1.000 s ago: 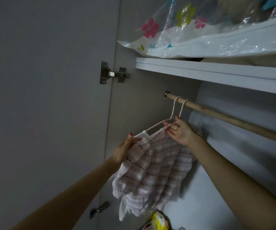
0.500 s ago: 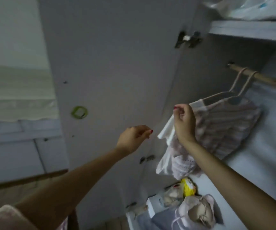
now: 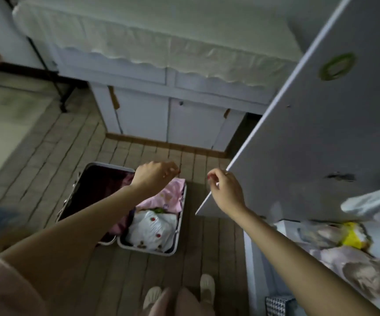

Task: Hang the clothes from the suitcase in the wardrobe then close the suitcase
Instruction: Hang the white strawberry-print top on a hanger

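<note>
An open suitcase (image 3: 179,226) lies on the tiled floor below me. In it are a pink garment (image 3: 169,197) and a white garment with red dots (image 3: 152,229); its other half looks dark. My left hand (image 3: 154,176) hangs in the air above the suitcase, fingers loosely curled, holding nothing. My right hand (image 3: 224,190) is raised in front of the lower corner of the open wardrobe door (image 3: 309,142), fingers loosely curled and empty. The rail and the hung clothes are out of view.
The wardrobe floor (image 3: 282,226) at the right holds a yellow item (image 3: 353,236) and pale bundles (image 3: 364,272). A bed with a white valance (image 3: 161,51) and drawers stands behind the suitcase. My feet in pale slippers (image 3: 207,286) stand on the floor.
My gaze dropped from the wardrobe rail to the floor and suitcase. My right hand let go of the hung striped garment, and both hands came down, empty.
</note>
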